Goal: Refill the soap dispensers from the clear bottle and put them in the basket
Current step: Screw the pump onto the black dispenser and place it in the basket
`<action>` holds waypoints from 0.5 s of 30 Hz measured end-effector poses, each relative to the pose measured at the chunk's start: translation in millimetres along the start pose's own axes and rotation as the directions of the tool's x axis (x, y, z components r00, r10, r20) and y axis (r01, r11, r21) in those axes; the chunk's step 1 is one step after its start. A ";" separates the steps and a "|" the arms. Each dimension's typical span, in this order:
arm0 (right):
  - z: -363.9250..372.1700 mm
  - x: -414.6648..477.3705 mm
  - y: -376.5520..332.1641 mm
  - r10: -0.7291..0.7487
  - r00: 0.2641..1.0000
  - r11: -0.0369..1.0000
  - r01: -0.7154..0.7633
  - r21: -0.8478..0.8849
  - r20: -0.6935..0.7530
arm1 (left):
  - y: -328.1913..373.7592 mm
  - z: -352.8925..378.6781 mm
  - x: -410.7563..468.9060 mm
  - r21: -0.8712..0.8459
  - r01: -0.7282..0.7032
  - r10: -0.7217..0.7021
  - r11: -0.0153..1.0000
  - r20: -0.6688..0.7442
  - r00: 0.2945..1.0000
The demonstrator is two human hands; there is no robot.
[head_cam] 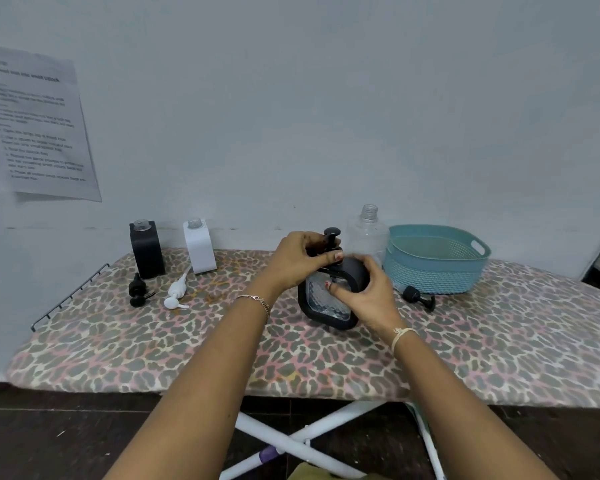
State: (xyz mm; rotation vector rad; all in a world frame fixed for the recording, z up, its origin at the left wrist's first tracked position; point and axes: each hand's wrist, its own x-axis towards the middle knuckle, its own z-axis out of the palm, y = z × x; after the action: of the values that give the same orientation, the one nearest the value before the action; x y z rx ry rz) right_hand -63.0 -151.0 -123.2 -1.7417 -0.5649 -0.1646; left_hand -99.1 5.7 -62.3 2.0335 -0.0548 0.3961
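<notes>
Black-framed dispenser (326, 304) with a clear faceted panel sits just left of the basket (437, 268), tilted, base on the ironing board (187, 351). Left hand (297, 259) has fingers (326, 256) curled round the pump collar under the pump head (331, 233), likely screwing it on. Right hand (364, 292) grips the body, fingers wrapped round the top corner.

Handling guess: rigid plastic, smooth and maybe soapy, so slippery; heavier once filled. Hold the frame edges, not the pump.

Clear bottle (368, 233) stands uncapped, touching or just beside the basket's left side. A loose black pump (420, 296) lies in front of the basket. Far left of the basket stand a black dispenser (147, 251) and a white dispenser (200, 245), both open-necked, with a black pump (137, 291) and a white pump (177, 292) lying before them.
</notes>
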 end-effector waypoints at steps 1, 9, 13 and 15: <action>-8.9 -2.8 -2.4 -0.011 1.000 1.000 0.011 -0.012 -0.018 | 5.7 6.9 -0.5 -0.005 -0.012 0.012 1.000 0.000 1.000; -82.2 -16.7 -6.0 -0.012 0.992 0.988 -0.008 -0.155 -0.128 | 34.8 72.9 -10.4 0.059 -0.117 0.121 0.991 -0.062 0.991; -116.2 -9.6 -4.7 -0.010 0.972 0.981 -0.036 -0.193 -0.233 | 32.5 103.3 -7.0 0.062 -0.094 0.098 0.994 -0.056 0.994; -131.0 -2.6 -3.4 -0.010 0.957 0.978 -0.051 -0.203 -0.289 | 34.9 114.9 -3.8 0.044 -0.073 0.075 0.996 -0.026 0.997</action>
State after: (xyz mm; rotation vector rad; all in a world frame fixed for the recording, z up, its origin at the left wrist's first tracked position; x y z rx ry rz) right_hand -42.0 -275.5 -87.9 -1.8827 -0.3226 -0.4713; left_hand -80.6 -111.3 -82.7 2.0723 -0.1060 0.4753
